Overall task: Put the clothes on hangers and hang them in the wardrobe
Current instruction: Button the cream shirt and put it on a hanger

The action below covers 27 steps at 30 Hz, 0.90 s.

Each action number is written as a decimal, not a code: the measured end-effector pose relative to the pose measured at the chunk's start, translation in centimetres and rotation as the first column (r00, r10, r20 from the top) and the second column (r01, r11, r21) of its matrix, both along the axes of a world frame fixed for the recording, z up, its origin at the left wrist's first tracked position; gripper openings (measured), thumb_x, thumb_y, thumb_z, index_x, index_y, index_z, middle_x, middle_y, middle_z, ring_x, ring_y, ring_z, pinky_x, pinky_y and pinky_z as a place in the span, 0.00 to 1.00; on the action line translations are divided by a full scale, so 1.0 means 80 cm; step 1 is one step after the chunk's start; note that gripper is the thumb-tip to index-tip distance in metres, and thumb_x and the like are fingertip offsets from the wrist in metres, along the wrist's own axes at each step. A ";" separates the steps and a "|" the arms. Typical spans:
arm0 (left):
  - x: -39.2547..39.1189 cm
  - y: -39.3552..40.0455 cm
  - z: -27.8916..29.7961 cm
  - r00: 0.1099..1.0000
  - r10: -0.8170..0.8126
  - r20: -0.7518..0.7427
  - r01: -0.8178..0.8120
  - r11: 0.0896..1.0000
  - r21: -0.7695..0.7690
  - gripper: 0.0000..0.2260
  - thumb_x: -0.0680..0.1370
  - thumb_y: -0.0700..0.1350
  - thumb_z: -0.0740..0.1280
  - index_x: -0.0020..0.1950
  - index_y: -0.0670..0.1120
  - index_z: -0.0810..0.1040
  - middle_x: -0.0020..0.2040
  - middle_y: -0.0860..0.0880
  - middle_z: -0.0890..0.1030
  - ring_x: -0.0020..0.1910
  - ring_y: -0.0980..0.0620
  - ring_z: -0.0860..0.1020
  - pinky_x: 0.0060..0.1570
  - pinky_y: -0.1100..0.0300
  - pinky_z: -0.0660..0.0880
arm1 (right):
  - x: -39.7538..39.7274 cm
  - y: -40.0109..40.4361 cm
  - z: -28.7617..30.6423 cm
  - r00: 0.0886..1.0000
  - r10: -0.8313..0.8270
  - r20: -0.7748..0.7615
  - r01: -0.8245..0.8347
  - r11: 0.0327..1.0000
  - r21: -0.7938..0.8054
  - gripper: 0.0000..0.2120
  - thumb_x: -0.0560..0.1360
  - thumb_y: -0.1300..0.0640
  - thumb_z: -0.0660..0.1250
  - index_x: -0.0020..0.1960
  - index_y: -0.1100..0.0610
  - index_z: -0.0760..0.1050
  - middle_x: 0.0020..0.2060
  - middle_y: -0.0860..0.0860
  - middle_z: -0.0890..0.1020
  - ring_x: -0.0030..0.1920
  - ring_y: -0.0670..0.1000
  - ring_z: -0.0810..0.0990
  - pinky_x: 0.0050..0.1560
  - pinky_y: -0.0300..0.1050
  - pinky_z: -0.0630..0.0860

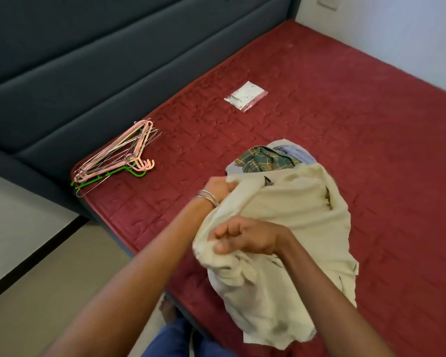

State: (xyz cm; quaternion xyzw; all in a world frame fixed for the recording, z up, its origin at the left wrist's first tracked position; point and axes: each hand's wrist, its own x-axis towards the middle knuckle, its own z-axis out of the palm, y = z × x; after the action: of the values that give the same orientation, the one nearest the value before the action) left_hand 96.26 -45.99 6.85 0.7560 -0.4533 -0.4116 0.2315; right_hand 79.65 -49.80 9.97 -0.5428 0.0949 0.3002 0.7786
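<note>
A cream garment (289,222) is lifted over the red mattress (358,130), bunched between both hands. My left hand (218,188), with a metal bangle at the wrist, grips its upper edge. My right hand (245,238) clutches a fold lower down, nearer to me. Behind the cream cloth lies a small heap of clothes with a green checked shirt (263,161) and a pale blue piece (298,153) showing. A stack of hangers (119,158), pink, green and bare wire, rests at the mattress's left corner. No wardrobe is in view.
A small white plastic packet (245,96) lies on the mattress further back. A dark grey padded headboard (88,68) runs along the left. Pale floor tiles (23,253) show at the lower left, and a white wall (397,34) stands beyond the bed.
</note>
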 end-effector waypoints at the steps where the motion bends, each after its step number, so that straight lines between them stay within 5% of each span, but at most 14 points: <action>1: 0.008 -0.004 0.020 0.997 -0.007 0.082 0.009 1.000 -0.029 0.12 0.80 0.46 0.61 0.36 0.51 0.72 0.32 0.53 0.74 0.34 0.55 0.72 0.37 0.61 0.67 | -0.003 -0.010 0.007 0.989 0.145 -0.027 -0.147 0.950 -0.277 0.06 0.78 0.62 0.65 0.46 0.63 0.79 0.33 0.45 0.78 0.33 0.39 0.75 0.36 0.33 0.72; 3: 0.015 0.005 0.059 0.977 0.045 0.208 -0.032 0.997 -0.065 0.08 0.79 0.45 0.64 0.40 0.47 0.77 0.35 0.49 0.76 0.38 0.49 0.74 0.40 0.57 0.68 | -0.010 -0.043 0.016 0.907 0.389 -0.162 -0.371 0.552 -0.747 0.14 0.77 0.52 0.69 0.44 0.64 0.80 0.33 0.49 0.79 0.34 0.45 0.75 0.37 0.42 0.73; 5: 0.022 0.018 0.098 0.909 0.045 0.414 0.017 0.989 -0.146 0.05 0.76 0.45 0.66 0.43 0.46 0.79 0.36 0.48 0.77 0.41 0.45 0.77 0.44 0.53 0.74 | -0.010 -0.073 0.040 0.943 0.183 -0.278 -0.316 0.233 -0.920 0.15 0.75 0.49 0.69 0.38 0.60 0.78 0.36 0.54 0.83 0.35 0.51 0.78 0.38 0.43 0.74; 7: 0.022 0.038 0.141 0.801 0.085 0.593 0.072 0.969 -0.237 0.05 0.74 0.45 0.64 0.41 0.48 0.78 0.33 0.50 0.75 0.39 0.43 0.78 0.40 0.51 0.75 | 0.000 -0.098 0.077 0.991 -0.120 0.062 0.062 -0.001 -0.998 0.10 0.74 0.51 0.69 0.42 0.58 0.78 0.39 0.55 0.84 0.40 0.55 0.81 0.41 0.44 0.75; 9: 0.024 0.054 0.183 0.694 0.180 0.697 0.129 0.922 -0.366 0.05 0.71 0.46 0.62 0.40 0.47 0.76 0.30 0.49 0.75 0.35 0.41 0.77 0.33 0.53 0.73 | 0.014 -0.116 0.106 0.930 -0.166 0.328 0.297 -0.189 -0.936 0.14 0.72 0.49 0.71 0.55 0.52 0.75 0.49 0.50 0.81 0.50 0.54 0.77 0.47 0.48 0.72; 10: 0.022 0.063 0.203 0.648 0.244 0.722 0.148 0.889 -0.433 0.05 0.69 0.46 0.62 0.39 0.46 0.75 0.30 0.48 0.76 0.35 0.40 0.77 0.32 0.54 0.72 | 0.023 -0.120 0.115 0.949 -0.079 0.305 0.286 -0.192 -0.939 0.21 0.71 0.46 0.72 0.61 0.47 0.72 0.54 0.48 0.79 0.55 0.54 0.75 0.52 0.52 0.71; 12: 0.028 0.081 0.231 0.605 0.407 0.684 0.119 0.803 -0.584 0.04 0.68 0.45 0.63 0.39 0.47 0.75 0.32 0.47 0.78 0.35 0.40 0.77 0.32 0.53 0.72 | 0.037 -0.119 0.118 0.972 0.086 0.219 0.216 0.046 -0.975 0.26 0.66 0.40 0.71 0.62 0.44 0.71 0.54 0.44 0.78 0.55 0.52 0.75 0.54 0.56 0.72; 13: 0.036 0.090 0.243 0.587 0.498 0.638 0.080 0.749 -0.658 0.03 0.69 0.45 0.63 0.40 0.47 0.76 0.33 0.47 0.79 0.35 0.41 0.77 0.32 0.52 0.73 | 0.041 -0.117 0.113 0.967 0.101 0.233 0.211 0.188 -0.959 0.22 0.66 0.40 0.70 0.57 0.48 0.75 0.49 0.45 0.79 0.51 0.50 0.76 0.51 0.54 0.73; 15: 0.058 0.113 0.263 0.508 0.661 0.553 -0.014 0.648 -0.762 0.05 0.73 0.45 0.64 0.42 0.47 0.79 0.35 0.45 0.81 0.37 0.41 0.79 0.35 0.53 0.73 | 0.053 -0.111 0.109 0.952 0.035 0.305 0.285 0.268 -0.920 0.11 0.71 0.52 0.67 0.46 0.59 0.78 0.41 0.50 0.80 0.45 0.48 0.76 0.44 0.50 0.74; 19: 0.101 0.171 0.295 0.318 0.867 0.384 -0.226 0.463 -0.857 0.08 0.73 0.38 0.61 0.41 0.37 0.78 0.37 0.36 0.80 0.34 0.42 0.73 0.36 0.63 0.57 | 0.097 -0.103 0.162 0.815 0.026 0.578 0.579 -0.015 -0.815 0.06 0.74 0.59 0.65 0.42 0.61 0.79 0.42 0.57 0.83 0.45 0.55 0.81 0.41 0.48 0.71; 21: 0.120 0.201 0.305 0.361 0.880 0.308 -0.327 0.429 -0.842 0.07 0.74 0.36 0.61 0.41 0.34 0.77 0.36 0.36 0.76 0.36 0.48 0.69 0.36 0.60 0.58 | 0.114 -0.090 0.215 0.662 0.038 0.749 0.747 -0.113 -0.655 0.11 0.71 0.52 0.64 0.46 0.57 0.80 0.44 0.57 0.84 0.46 0.59 0.81 0.43 0.50 0.75; 24: 0.132 0.249 0.325 0.501 0.810 0.305 -0.299 0.493 -0.817 0.10 0.74 0.41 0.62 0.49 0.37 0.79 0.42 0.43 0.78 0.43 0.51 0.73 0.42 0.58 0.68 | 0.122 -0.059 0.294 0.311 0.036 0.950 0.950 0.001 -0.311 0.15 0.69 0.52 0.64 0.52 0.57 0.81 0.45 0.51 0.84 0.44 0.49 0.80 0.45 0.41 0.73; 25: 0.135 0.263 0.330 0.533 0.774 0.343 -0.276 0.542 -0.794 0.13 0.74 0.42 0.62 0.54 0.38 0.78 0.46 0.42 0.79 0.46 0.49 0.75 0.45 0.59 0.68 | 0.125 -0.051 0.312 0.280 0.054 0.958 0.959 0.034 -0.282 0.14 0.70 0.54 0.65 0.53 0.57 0.81 0.45 0.50 0.83 0.44 0.47 0.79 0.45 0.40 0.73; 27: 0.140 0.287 0.338 0.505 0.714 0.486 -0.224 0.652 -0.725 0.15 0.76 0.40 0.65 0.62 0.39 0.75 0.54 0.37 0.79 0.52 0.42 0.77 0.49 0.59 0.67 | 0.136 -0.043 0.335 0.419 0.199 0.886 0.907 -0.053 -0.418 0.13 0.71 0.55 0.68 0.52 0.60 0.81 0.45 0.55 0.84 0.46 0.52 0.80 0.47 0.45 0.74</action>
State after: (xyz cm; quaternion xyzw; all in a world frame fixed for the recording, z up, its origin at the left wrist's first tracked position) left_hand 107.43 -23.01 33.88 0.8426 -0.3689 0.1756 0.3510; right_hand 90.55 -53.25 36.79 -0.8938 0.0909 -0.3871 0.2075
